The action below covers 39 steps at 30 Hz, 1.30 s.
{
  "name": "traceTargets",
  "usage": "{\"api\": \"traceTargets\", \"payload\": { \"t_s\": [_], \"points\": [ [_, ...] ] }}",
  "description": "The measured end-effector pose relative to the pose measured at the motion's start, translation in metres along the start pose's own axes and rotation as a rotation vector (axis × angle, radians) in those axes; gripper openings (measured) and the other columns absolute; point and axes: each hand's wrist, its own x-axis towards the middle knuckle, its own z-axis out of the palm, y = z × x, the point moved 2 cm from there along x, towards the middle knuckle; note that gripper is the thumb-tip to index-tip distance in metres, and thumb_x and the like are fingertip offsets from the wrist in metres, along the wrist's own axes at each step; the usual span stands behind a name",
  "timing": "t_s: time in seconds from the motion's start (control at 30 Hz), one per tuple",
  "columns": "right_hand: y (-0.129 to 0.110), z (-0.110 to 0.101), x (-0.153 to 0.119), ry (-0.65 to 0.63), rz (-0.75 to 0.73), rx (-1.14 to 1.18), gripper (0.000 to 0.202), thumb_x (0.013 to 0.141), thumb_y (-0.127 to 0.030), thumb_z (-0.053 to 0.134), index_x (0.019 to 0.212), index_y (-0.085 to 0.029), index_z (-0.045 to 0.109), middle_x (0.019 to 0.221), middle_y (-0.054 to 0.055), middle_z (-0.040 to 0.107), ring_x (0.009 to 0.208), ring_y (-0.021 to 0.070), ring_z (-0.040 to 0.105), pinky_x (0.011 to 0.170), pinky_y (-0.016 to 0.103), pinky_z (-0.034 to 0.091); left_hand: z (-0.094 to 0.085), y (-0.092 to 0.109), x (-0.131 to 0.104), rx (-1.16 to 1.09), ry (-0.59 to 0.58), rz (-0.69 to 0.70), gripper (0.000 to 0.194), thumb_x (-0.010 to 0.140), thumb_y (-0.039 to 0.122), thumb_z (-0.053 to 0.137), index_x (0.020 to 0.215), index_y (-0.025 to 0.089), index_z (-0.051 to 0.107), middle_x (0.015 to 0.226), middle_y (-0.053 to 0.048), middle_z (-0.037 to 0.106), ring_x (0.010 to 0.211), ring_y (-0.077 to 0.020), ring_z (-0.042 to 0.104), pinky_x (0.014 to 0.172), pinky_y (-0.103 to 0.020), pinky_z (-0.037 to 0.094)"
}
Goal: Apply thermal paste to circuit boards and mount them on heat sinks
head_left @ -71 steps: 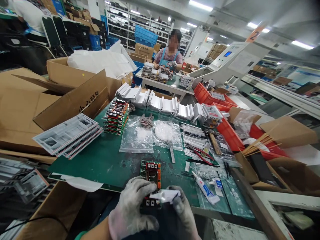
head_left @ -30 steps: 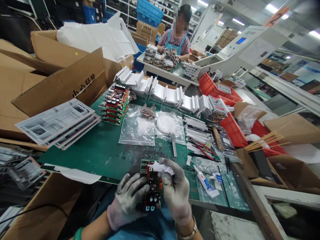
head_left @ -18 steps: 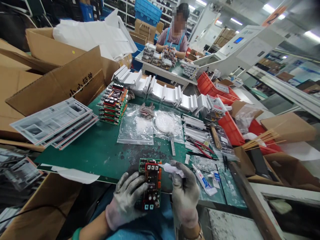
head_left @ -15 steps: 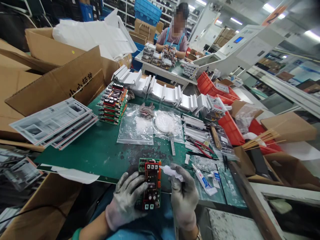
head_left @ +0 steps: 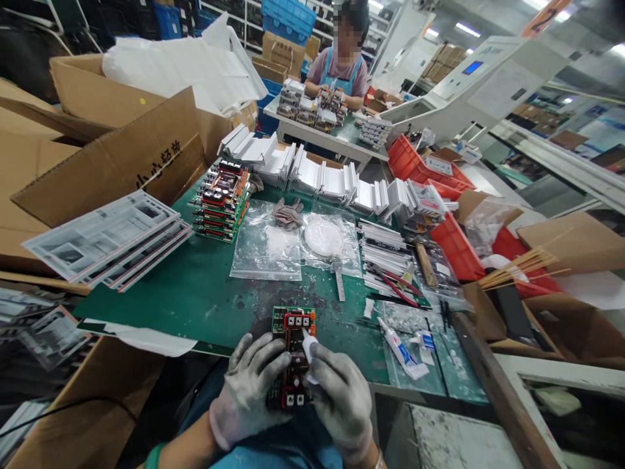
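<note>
My left hand (head_left: 251, 387), in a grey-white glove, grips a green circuit board (head_left: 279, 318) by its left side, fingers lying over the edge. The board carries red-framed parts, white-topped terminals and orange connectors, and extends past the bench's near edge over my lap. My gloved right hand (head_left: 342, 397) is closed around a small white squeeze tube (head_left: 308, 343), whose nozzle points at the upper middle of the board. Whether the nozzle touches the board I cannot tell. Beyond the board lie clear plastic bags (head_left: 266, 264) and a white disc of paste (head_left: 323, 237).
Stacked circuit boards (head_left: 222, 202) stand at the back left, near grey panels (head_left: 107, 241). White metal profiles (head_left: 336, 182) line the back. Red-handled pliers (head_left: 398, 286) and a blue-white tube (head_left: 400, 348) lie right. A person (head_left: 344, 68) works at another table.
My right hand has moved left with the white tube, from beside the board's right edge to over its middle. My left hand keeps its hold on the board.
</note>
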Motion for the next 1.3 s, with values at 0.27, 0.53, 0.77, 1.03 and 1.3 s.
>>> {"api": "traceTargets", "payload": {
  "t_s": [0.27,0.53,0.77,1.03,1.3],
  "points": [
    [-0.026,0.015,0.028,-0.14,-0.223,-0.049,0.027,0.103,-0.015,0.04,0.105,-0.018,0.067,0.094,0.007,0.077,0.075,0.017,0.07,0.062,0.03,0.055,0.009,0.003,-0.003,0.032,0.135,-0.038,0.044,0.09,0.05,0.049,0.112,0.014,0.063,0.105,-0.012,0.071,0.112,-0.0242,0.063,0.12,-0.039,0.025],
    [-0.024,0.016,0.038,-0.192,-0.194,-0.101,0.03,0.105,-0.017,0.036,0.103,-0.016,0.066,0.097,0.009,0.077,0.069,0.0172,0.07,0.055,0.03,0.052,0.005,0.004,-0.001,0.04,0.085,-0.042,0.046,0.089,0.049,0.054,0.118,0.014,0.061,0.109,-0.012,0.071,0.112,-0.0246,0.063,0.119,-0.04,0.027],
    [0.0,-0.011,-0.014,0.157,0.421,0.172,0.019,0.102,-0.031,0.05,0.117,-0.026,0.061,0.106,0.008,0.074,0.088,0.02,0.073,0.067,0.029,0.061,0.004,0.001,-0.003,-0.034,0.008,-0.063,0.061,0.078,0.065,0.065,0.124,0.027,0.06,0.119,-0.005,0.07,0.119,-0.0253,0.059,0.12,-0.04,0.021],
    [-0.008,-0.02,-0.04,0.088,0.561,0.449,0.02,0.101,-0.041,0.051,0.112,-0.027,0.061,0.098,0.005,0.074,0.085,0.0194,0.073,0.066,0.028,0.062,-0.001,0.002,0.002,-0.016,-0.046,-0.037,0.058,0.078,0.058,0.068,0.126,0.025,0.058,0.119,-0.006,0.069,0.12,-0.0252,0.058,0.12,-0.04,0.02],
    [-0.017,-0.019,-0.017,-0.04,0.306,0.35,0.017,0.104,-0.033,0.046,0.116,-0.026,0.056,0.097,0.005,0.073,0.086,0.016,0.072,0.072,0.027,0.061,-0.002,0.002,0.004,-0.004,-0.031,-0.017,0.057,0.082,0.061,0.064,0.126,0.025,0.058,0.117,-0.007,0.07,0.119,-0.0251,0.059,0.119,-0.04,0.021]
  ]
}}
